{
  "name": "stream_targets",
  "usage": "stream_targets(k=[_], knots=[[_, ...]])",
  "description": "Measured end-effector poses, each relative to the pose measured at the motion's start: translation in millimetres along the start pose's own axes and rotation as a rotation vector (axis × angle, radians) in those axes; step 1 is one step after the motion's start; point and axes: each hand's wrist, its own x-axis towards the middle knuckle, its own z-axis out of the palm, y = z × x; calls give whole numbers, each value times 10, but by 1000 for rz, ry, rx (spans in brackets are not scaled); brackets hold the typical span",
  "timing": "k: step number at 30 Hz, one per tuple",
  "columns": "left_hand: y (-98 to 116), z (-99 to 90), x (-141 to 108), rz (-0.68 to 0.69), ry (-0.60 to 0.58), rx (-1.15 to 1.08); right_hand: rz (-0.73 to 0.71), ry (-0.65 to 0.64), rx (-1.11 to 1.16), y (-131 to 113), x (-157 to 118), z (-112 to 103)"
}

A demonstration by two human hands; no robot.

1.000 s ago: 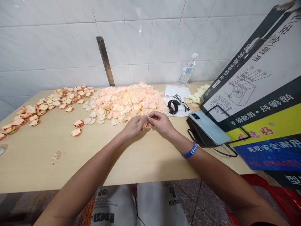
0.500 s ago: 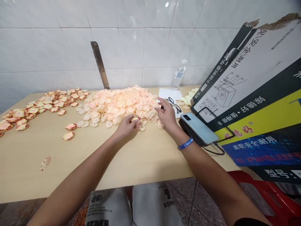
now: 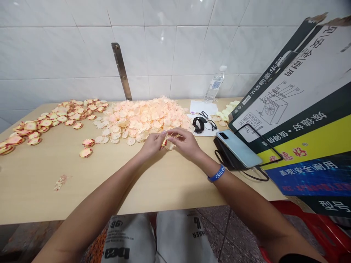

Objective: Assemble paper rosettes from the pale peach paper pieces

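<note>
My left hand is closed, its thumb and fingers pinching a small layered petal stack with a dark red, scalloped edge. My right hand meets it from the right, thumb and index fingertips closed in at the stack; the fingers partly hide it. Just beyond both hands lies a heap of thin, pale pink petal discs with jagged rims. Two similar red-edged stacks rest on the table left of the heap, and many more stacks spread along the far left.
A phone lies on a black case at right, beside a large printed carton. Behind are a water bottle, glasses, a black band and white paper. A metal bracket stands against the tiled wall.
My right hand has moved left from the heap's right side to the petal stack in my left hand. The black band has come into fuller view. The camera view has shifted slightly left.
</note>
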Motion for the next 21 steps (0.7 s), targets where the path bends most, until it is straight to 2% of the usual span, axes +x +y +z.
stream_targets(k=[4,7,12,16,21], knots=[[-16,8,-19,45,-66,59,126,-57,188,73,15,35],[-27,16,-25,67,-89,81,217,-53,284,86,34,24],[-26,48,-14,130,-99,75,381,85,386,23,48,-14],[-29,92,4,151,-78,99,364,211,405,6,64,-7],[-13,119,5,180,-92,99,308,274,324,68,92,-9]])
